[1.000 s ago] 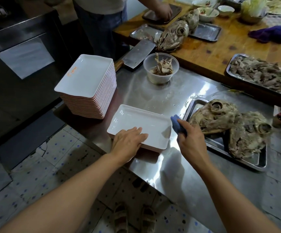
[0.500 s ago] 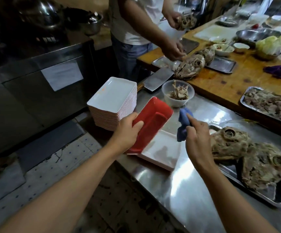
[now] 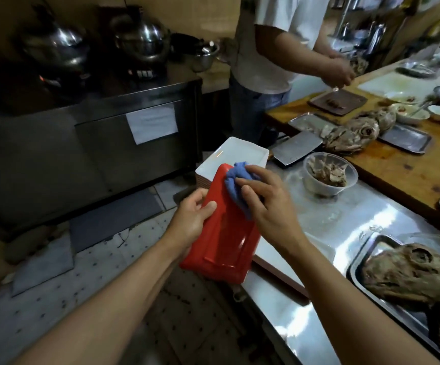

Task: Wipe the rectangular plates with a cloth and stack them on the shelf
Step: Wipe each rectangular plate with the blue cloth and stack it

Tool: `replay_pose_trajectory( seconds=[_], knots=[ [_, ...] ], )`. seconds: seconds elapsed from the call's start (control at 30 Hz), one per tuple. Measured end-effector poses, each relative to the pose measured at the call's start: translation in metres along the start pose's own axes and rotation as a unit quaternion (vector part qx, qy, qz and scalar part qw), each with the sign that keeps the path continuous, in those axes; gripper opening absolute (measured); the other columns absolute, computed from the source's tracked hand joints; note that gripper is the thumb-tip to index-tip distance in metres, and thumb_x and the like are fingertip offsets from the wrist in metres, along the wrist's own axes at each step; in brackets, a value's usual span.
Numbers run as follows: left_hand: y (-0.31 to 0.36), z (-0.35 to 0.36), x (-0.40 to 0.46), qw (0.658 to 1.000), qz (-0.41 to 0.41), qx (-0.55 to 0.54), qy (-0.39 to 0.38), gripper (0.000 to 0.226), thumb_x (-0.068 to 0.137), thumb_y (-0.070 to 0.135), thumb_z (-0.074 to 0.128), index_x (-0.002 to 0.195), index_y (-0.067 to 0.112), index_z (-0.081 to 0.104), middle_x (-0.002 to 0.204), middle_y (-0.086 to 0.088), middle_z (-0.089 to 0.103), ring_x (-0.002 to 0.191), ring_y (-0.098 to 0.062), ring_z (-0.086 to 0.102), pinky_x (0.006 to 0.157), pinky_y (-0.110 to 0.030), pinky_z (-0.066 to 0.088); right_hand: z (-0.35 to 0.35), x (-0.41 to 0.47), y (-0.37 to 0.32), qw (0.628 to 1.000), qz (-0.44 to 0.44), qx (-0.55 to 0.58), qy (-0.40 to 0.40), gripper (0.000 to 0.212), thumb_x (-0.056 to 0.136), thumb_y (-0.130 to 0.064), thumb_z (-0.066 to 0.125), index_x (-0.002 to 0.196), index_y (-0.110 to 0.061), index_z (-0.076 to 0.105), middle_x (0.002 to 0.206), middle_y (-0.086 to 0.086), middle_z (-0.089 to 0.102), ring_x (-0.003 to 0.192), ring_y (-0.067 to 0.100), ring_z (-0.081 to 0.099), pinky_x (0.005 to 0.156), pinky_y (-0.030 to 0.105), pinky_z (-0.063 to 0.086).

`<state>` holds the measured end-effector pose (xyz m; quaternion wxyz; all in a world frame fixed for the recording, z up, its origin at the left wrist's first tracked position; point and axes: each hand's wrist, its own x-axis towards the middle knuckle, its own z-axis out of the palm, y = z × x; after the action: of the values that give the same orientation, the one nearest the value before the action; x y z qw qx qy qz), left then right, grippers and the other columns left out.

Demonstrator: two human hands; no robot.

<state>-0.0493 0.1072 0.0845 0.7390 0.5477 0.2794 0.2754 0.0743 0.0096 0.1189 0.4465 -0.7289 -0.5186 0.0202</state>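
The rectangular plate (image 3: 221,233) was up off the desk (image 3: 345,214), turned so its red underside faced the camera, where a second before it had lain white face up on the steel. The left hand (image 3: 190,222) gripped its left long edge, thumb curled over the red back and the other fingers hidden behind. The right hand (image 3: 263,204) had come across from beside the plate and now pressed the bunched blue cloth (image 3: 237,183) against the upper part of the underside, its fingers curled around the cloth. That change suggested the wiping had moved on to the back of this plate, so the piece was probably close to finished and due for stacking; no shelf could be made out in this view.

Just beyond the lifted plate stood the stack of plates (image 3: 234,156), white face up, at the desk's corner. Further along lay a cleaver (image 3: 295,151) and a clear bowl (image 3: 329,175) of scraps, and nearer, on the right, a steel tray (image 3: 366,262) holding cooked animal heads. Behind, a second person (image 3: 274,43) worked at the wooden counter (image 3: 397,164).
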Motion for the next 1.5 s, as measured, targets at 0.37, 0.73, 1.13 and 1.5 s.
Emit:
replay_pose_trajectory(
  seconds=[0.37, 0.73, 1.13, 1.5],
  knots=[
    [0.011, -0.021, 0.008, 0.999, 0.007, -0.035, 0.022, 0.016, 0.095, 0.001, 0.046, 0.088, 0.010, 0.057, 0.067, -0.005, 0.065, 0.055, -0.012, 0.062, 0.056, -0.026, 0.053, 0.034, 0.030, 0.004, 0.973, -0.047, -0.223, -0.027, 0.035, 0.088, -0.020, 0.055, 0.122, -0.014, 0.052, 0.134, 0.012, 0.044, 0.119, 0.033, 0.043, 0.095, 0.043, 0.032],
    [0.010, -0.013, 0.021, 0.995, 0.001, -0.084, 0.050, 0.013, 0.095, 0.009, 0.050, 0.090, 0.016, 0.059, 0.071, -0.004, 0.068, 0.060, -0.015, 0.066, 0.054, -0.030, 0.055, 0.025, 0.015, 0.014, 0.992, 0.115, -0.004, 0.049, 0.034, 0.093, -0.010, 0.047, 0.126, -0.010, 0.037, 0.126, 0.004, 0.036, 0.119, 0.018, 0.038, 0.089, 0.015, 0.025],
    [-0.006, 0.013, 0.045, 0.983, -0.005, -0.144, 0.113, 0.014, 0.097, 0.017, 0.048, 0.088, 0.021, 0.057, 0.079, 0.000, 0.070, 0.076, -0.016, 0.066, 0.071, -0.039, 0.055, 0.015, -0.032, 0.021, 0.960, 0.229, 0.147, 0.071, 0.033, 0.070, -0.018, 0.058, 0.092, -0.035, 0.039, 0.094, -0.001, 0.057, 0.073, 0.016, 0.056, 0.066, 0.034, 0.048],
    [0.023, -0.012, 0.040, 0.986, -0.026, 0.155, 0.061, 0.055, 0.091, 0.033, 0.059, 0.138, 0.022, 0.032, 0.125, 0.005, 0.050, 0.112, -0.016, 0.055, 0.090, -0.035, 0.044, -0.022, -0.011, 0.030, 0.963, 0.235, 0.131, 0.033, 0.045, 0.049, -0.014, 0.062, 0.079, -0.033, 0.035, 0.078, 0.011, 0.058, 0.053, 0.021, 0.043, 0.045, 0.042, 0.044]
  ],
)
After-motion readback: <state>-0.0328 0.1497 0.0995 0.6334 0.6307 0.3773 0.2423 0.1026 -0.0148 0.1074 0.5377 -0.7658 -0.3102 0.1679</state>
